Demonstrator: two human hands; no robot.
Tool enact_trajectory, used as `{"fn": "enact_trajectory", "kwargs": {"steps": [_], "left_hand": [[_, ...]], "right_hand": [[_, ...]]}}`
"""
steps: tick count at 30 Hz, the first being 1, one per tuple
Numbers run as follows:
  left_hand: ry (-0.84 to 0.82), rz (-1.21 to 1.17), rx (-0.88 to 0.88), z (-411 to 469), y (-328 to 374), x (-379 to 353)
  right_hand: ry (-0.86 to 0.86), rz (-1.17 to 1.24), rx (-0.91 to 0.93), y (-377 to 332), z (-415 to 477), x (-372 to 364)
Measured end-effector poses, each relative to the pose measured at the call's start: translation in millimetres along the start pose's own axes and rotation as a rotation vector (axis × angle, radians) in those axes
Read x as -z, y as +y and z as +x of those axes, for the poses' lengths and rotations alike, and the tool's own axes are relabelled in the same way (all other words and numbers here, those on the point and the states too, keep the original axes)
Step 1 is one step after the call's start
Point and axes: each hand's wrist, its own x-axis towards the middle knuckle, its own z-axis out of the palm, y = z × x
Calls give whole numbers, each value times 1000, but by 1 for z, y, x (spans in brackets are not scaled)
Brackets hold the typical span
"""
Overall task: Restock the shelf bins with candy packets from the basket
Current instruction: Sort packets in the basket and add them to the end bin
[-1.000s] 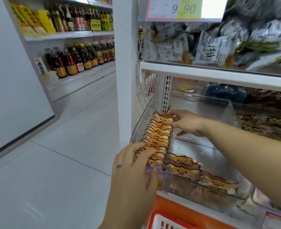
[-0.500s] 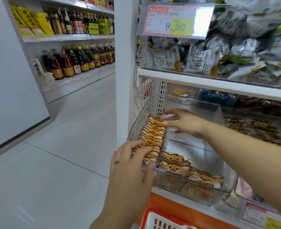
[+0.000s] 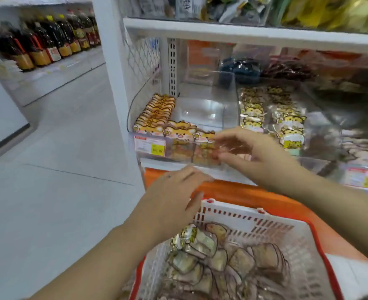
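A clear shelf bin [image 3: 209,113] holds a row of orange tiger-print candy packets [image 3: 157,113] along its left side and front. Below it, a white and red basket [image 3: 250,219] carries several pale candy packets [image 3: 200,250]. My left hand [image 3: 174,200] hovers over the basket's far left corner, fingers loose and holding nothing. My right hand [image 3: 250,150] is in front of the bin's front wall, fingers spread and blurred, with nothing in it.
A second bin to the right holds yellow cat-print packets [image 3: 287,131]. A price tag [image 3: 149,146] sits on the bin front. An orange shelf base [image 3: 254,193] lies behind the basket. Dark bottles [image 3: 40,42] line a shelf across the tiled aisle.
Both hands have pulled back out of the bin toward the basket. The view has tilted down, so the basket now fills the lower part.
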Motion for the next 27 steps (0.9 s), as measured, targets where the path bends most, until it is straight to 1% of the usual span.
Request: {"fn": "enact_trajectory", "kwargs": {"steps": [2, 4, 7, 10, 13, 15, 18, 20, 24, 27], "left_hand": [[-163, 9, 61, -4, 7, -17], [-287, 52, 97, -8, 11, -39], [-487, 139, 138, -19, 4, -78], [-646, 127, 230, -36, -12, -121], [-822, 80, 359, -58, -26, -166], [-920, 51, 431, -73, -30, -194], [-970, -18, 559, -98, -34, -228], [-999, -25, 614, -115, -37, -244], [-1040, -41, 688, -137, -47, -252], [-1026, -13, 696, -137, -53, -252]], "right_hand": [[-41, 22, -53, 16, -36, -13], [-86, 63, -137, 35, -65, -27], [-163, 101, -306, 76, -99, -51], [-219, 88, -472, 123, -127, -78], [-401, 20, -586, 163, -155, -108], [-537, 23, -655, 183, -171, -128], [-696, 6, -731, 197, -184, -157], [-767, 0, -743, 199, -190, -177], [-765, 85, -786, 197, -196, -217], [-693, 174, -837, 196, -188, -236]]}}
